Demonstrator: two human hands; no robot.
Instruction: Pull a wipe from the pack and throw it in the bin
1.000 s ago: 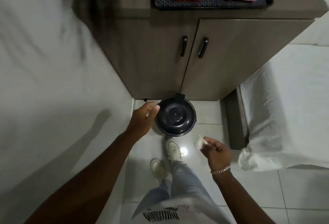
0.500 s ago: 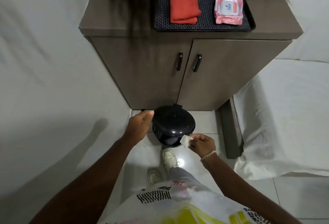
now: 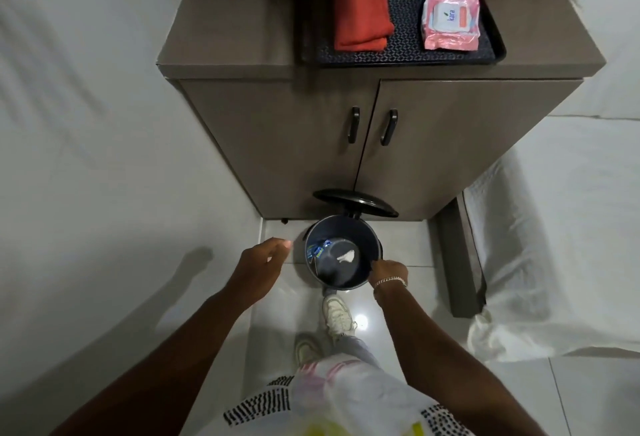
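A small black pedal bin [image 3: 367, 243] stands on the floor in front of the cabinet, its lid [image 3: 356, 201] tipped up. A crumpled white wipe [image 3: 346, 257] lies inside the bin beside some blue-printed litter. My right hand [image 3: 389, 271] hangs over the bin's right rim, fingers pointing down, with nothing in it. My left hand [image 3: 264, 258] hovers just left of the bin, fingers loosely spread and holding nothing. The pink wipe pack [image 3: 450, 20] lies on the black tray [image 3: 498, 52] on top of the cabinet.
A folded red towel [image 3: 360, 10] lies on the tray's left half. The brown two-door cabinet [image 3: 277, 145] stands behind the bin. A bed with a white sheet [image 3: 554, 235] fills the right side. My white shoe [image 3: 337, 316] is at the bin's pedal. A wall runs along the left.
The bin lid has swung up from shut to open. The wipe has left my right hand and now lies inside the bin. My right hand moved over the rim.
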